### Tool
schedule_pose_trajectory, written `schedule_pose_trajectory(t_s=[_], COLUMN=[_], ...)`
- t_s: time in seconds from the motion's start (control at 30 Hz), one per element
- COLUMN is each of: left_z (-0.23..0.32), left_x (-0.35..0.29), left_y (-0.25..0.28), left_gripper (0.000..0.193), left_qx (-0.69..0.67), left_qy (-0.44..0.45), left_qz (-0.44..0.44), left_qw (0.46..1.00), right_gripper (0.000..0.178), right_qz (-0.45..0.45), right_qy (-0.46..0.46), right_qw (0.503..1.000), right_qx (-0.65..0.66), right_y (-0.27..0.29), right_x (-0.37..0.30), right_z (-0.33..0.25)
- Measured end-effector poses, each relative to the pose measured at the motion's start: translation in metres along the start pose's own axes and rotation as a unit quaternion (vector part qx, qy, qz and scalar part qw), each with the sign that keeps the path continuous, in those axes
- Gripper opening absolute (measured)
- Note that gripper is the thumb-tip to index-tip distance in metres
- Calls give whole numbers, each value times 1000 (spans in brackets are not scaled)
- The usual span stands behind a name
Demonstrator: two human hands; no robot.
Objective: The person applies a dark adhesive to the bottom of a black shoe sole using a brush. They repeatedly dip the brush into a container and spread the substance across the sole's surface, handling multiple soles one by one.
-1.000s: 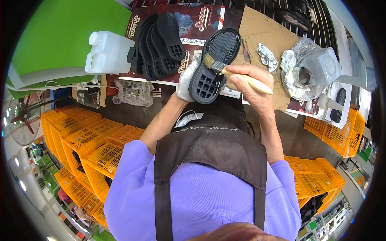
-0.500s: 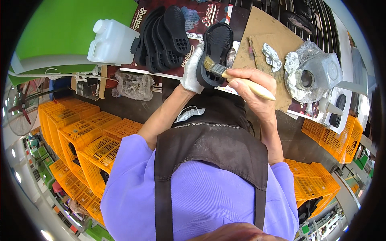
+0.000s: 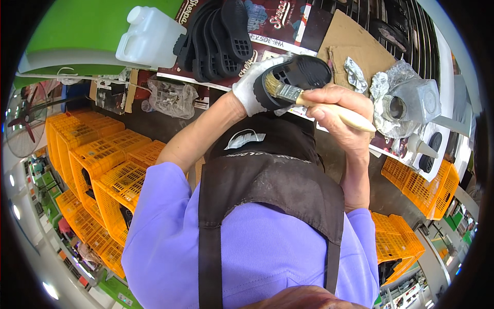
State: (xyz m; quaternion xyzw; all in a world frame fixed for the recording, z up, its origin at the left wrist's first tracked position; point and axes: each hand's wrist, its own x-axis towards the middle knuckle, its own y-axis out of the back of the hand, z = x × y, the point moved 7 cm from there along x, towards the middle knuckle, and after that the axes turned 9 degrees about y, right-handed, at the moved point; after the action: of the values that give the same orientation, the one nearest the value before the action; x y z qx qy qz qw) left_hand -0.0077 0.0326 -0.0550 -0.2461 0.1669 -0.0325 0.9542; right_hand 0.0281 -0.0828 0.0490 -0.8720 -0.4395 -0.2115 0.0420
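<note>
Right fingers [image 3: 337, 95] in a pinch

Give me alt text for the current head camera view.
A gloved left hand holds a black shoe sole; the bare right hand holds a brush at its heel end. More soles and a white jug sit farther left.

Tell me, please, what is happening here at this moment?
The person's white-gloved left hand holds a black sole. The bare right hand grips a brush by its pale handle, with the bristles at the sole's gridded end. To the left, more black soles overlap beside a white plastic jug.
</note>
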Motion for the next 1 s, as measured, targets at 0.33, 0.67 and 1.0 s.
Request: schedule_pose_trajectory(t_s=[0.33,0.67,1.0], left_z=[-40,-49,-69], left_x=[-9,-9,7], left_y=[8,16,31], left_gripper=[32,28,18], left_qx=[-168,-65,-2], left_qy=[233,277,286], left_qz=[-134,-165,-127], left_qw=[948,945,950], right_gripper=[22,25,22], right_qz=[-92,-157,-269], right_qy=[28,20,-36], right_qw=[995,986,955], right_qx=[4,48,119], right_y=[-5,-6,-4], right_x=[3,10,22], right_z=[5,20,39])
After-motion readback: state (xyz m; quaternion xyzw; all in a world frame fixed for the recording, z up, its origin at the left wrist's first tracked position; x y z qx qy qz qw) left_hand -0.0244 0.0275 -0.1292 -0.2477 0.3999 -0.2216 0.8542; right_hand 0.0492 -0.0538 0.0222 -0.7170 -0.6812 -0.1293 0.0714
